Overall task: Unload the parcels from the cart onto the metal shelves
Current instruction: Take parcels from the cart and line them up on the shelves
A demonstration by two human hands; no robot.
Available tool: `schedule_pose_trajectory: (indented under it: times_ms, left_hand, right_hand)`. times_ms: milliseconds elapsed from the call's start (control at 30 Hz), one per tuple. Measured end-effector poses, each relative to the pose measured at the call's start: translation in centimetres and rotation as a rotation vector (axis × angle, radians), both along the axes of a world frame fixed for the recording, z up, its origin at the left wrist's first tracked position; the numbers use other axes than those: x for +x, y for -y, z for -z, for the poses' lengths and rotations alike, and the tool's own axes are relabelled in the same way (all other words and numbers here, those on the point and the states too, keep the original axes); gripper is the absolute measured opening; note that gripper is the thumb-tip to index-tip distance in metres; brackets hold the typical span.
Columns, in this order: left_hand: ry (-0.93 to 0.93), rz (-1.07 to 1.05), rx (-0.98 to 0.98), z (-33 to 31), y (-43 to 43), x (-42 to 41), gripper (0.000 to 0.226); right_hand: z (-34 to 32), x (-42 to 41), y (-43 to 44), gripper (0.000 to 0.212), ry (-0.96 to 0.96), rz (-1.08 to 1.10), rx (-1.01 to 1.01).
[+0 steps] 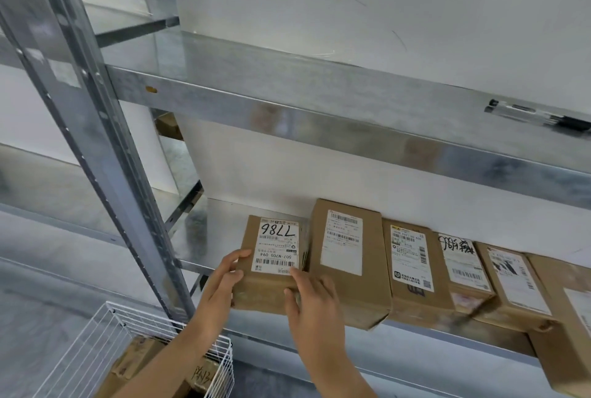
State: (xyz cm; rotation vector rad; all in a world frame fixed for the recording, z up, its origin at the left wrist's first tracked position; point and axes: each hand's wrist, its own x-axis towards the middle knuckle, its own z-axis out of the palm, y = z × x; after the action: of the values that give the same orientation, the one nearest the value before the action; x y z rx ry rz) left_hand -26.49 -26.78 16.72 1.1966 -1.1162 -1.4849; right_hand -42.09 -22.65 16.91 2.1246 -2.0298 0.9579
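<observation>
At lower centre, left hand [224, 279] and right hand [311, 298] clasp a parcel [271, 269], seating it on the shelf [204, 228]; release comes next.

Six parcels [348, 256] on the lower shelf [204, 231], two hands [224, 282], one wire cart [105, 340]

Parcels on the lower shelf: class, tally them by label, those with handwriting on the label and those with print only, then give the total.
Handwritten label: 3
Print only: 3
Total: 6
</observation>
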Motion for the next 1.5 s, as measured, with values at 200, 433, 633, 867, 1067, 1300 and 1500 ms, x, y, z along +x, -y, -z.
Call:
schedule_pose_trajectory:
  times_ms: [200, 433, 633, 867, 1067, 1300, 1500]
  left_hand:
    - [0.029, 0.045, 0.05, 1.6, 3.7, -0.1, 0.034]
    - [0.22, 0.146, -0.214, 5.5, 4.8, -0.9, 0.031]
    - [0.317, 0.222, -0.28, 6.3, 6.0, -0.9, 0.044]
    - [0.33, 0.283, -0.301, 5.6, 7.5, -1.3, 0.058]
    - [0.342, 0.33, -0.254, 4.3, 8.3, -1.8, 0.032]
    - [0.444, 0.4, -0.281, 5.8, 9.6, -1.0, 0.041]
    - [0.494, 0.303, -0.274, 3.9, 9.1, -1.5, 0.04]
  right_hand:
    - [-0.4, 1.3, 2.9, 0.036, -0.301, 0.164, 0.011]
    - [-0.5, 1.8, 4.3, 0.04, -0.431, 0.21, 0.186]
    - [0.2, 0.7, 5.2, 0.035, -0.357, 0.203, 0.109]
    - [-0.3, 0.0, 7.0, 0.02, -0.281, 0.24, 0.278]
    - [-1.2, -1.2, 7.6, 0.03, -0.056, 0.19, 0.362]
    - [-1.4, -1.0, 7.6, 0.028, -0.07, 0.189, 0.36]
    - [-1.3, -1.5, 7.4, 0.026, -0.051, 0.158, 0.394]
